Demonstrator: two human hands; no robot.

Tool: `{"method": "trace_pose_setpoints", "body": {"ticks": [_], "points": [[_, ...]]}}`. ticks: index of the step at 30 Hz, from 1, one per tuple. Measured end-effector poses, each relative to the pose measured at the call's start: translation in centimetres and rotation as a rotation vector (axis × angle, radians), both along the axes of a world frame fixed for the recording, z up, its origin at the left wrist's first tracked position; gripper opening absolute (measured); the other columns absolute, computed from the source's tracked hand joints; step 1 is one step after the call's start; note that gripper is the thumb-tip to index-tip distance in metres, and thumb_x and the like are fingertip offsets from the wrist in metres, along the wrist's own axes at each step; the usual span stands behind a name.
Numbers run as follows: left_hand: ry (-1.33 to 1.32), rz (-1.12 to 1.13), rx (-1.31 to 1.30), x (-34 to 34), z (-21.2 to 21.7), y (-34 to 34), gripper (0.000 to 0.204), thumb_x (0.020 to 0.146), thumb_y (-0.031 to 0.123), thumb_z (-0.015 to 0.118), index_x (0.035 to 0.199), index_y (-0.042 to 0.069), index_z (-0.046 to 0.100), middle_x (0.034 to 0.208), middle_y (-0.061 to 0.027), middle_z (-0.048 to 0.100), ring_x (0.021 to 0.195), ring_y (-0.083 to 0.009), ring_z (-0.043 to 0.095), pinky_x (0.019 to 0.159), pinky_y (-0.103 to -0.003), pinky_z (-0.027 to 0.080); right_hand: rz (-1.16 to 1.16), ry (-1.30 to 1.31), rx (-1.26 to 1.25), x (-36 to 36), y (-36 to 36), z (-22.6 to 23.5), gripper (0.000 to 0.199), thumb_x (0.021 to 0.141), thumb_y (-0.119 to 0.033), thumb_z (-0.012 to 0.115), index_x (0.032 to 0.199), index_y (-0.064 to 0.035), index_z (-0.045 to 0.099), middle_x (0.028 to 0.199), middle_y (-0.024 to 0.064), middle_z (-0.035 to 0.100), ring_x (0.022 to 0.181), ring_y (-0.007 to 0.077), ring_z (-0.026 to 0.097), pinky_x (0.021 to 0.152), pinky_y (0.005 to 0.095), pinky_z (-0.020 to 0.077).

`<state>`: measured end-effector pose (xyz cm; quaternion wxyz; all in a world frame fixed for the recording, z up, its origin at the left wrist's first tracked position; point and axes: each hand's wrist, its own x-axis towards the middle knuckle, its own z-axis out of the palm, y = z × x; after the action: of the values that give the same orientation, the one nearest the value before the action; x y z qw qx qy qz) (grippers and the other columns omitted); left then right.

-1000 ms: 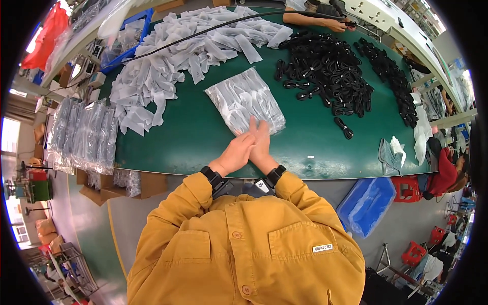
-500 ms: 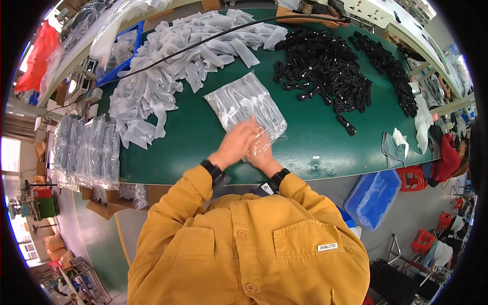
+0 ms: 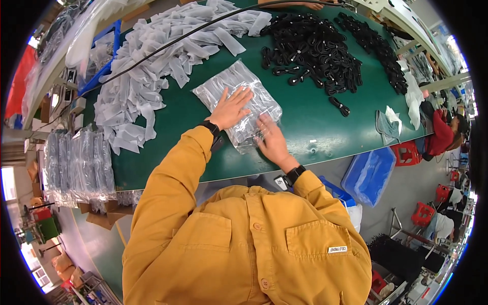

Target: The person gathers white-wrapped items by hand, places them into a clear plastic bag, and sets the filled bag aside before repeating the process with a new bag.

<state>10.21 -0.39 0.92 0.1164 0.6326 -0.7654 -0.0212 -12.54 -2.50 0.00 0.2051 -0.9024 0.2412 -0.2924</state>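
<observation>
A clear plastic bag (image 3: pixel 241 81) filled with pale grey packets lies flat on the green table in front of me. My left hand (image 3: pixel 231 108) rests on top of it, palm down with fingers spread. Over the bag's near right edge lies my right hand (image 3: pixel 272 140), its fingers stretched out and touching the plastic. Neither hand grips anything. Beyond the bag to the left spreads a big heap of small frosted sleeves (image 3: pixel 168 51). To the right is a pile of black coiled cables (image 3: pixel 320 51), with one coiled cable (image 3: pixel 339 107) lying apart.
Filled clear bags (image 3: pixel 79 162) stand in a row at the table's left end. A black hose (image 3: pixel 198 31) crosses above the heap. On the right lie a grey-green cloth (image 3: pixel 386 127) and a blue bin (image 3: pixel 369 175) below the edge. Another person's arm (image 3: pixel 300 4) shows at the far side.
My hands have parted from the bag's near end. The left now lies flat on the bag's middle, and the right has opened at its near right edge. The whole view has shifted slightly.
</observation>
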Motion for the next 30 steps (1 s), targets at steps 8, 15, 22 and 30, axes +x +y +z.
{"method": "trace_pose_setpoints", "body": {"ticks": [8,15,22,30], "points": [[0.273,0.080,-0.047,-8.4,3.8,8.2,0.028,0.083,0.014,0.064,0.109,0.005,0.058,0.107,-0.0152,0.053,0.105,-0.0293,0.052,0.089,-0.050,0.040,-0.195,0.052,0.268,-3.4,-1.5,-3.7,0.009,0.079,-0.010,0.067,0.083,-0.0032,0.062,0.091,0.0144,0.063,0.074,0.0359,0.062,0.064,0.0427,0.0522],[0.386,0.049,-0.142,-8.5,-0.4,8.5,0.013,0.082,0.003,0.061,0.093,0.002,0.054,0.086,-0.0155,0.055,0.082,-0.0344,0.057,0.070,-0.042,0.047,-0.179,0.139,0.135,2.2,-4.6,-5.9,0.013,0.078,-0.015,0.067,0.077,-0.0028,0.063,0.075,0.0214,0.062,0.070,0.0413,0.061,0.061,0.0486,0.0492],[0.544,0.179,-0.212,-9.6,0.6,9.9,0.010,0.083,0.000,0.058,0.091,0.002,0.053,0.086,-0.0168,0.056,0.081,-0.0363,0.058,0.070,-0.043,0.048,0.242,0.167,0.200,1.0,0.5,-4.6,0.016,0.078,-0.020,0.067,0.076,-0.0040,0.064,0.075,0.0196,0.064,0.070,0.0388,0.063,0.062,0.0460,0.0508],[0.534,0.314,-0.244,-9.6,0.1,11.6,0.015,0.083,0.005,0.062,0.089,0.002,0.049,0.085,-0.0165,0.055,0.078,-0.0374,0.056,0.068,-0.042,0.048,0.249,0.128,0.265,5.3,1.0,-6.1,0.017,0.079,-0.023,0.066,0.075,-0.0060,0.064,0.076,0.0156,0.066,0.069,0.0369,0.064,0.061,0.0455,0.0514]]}}
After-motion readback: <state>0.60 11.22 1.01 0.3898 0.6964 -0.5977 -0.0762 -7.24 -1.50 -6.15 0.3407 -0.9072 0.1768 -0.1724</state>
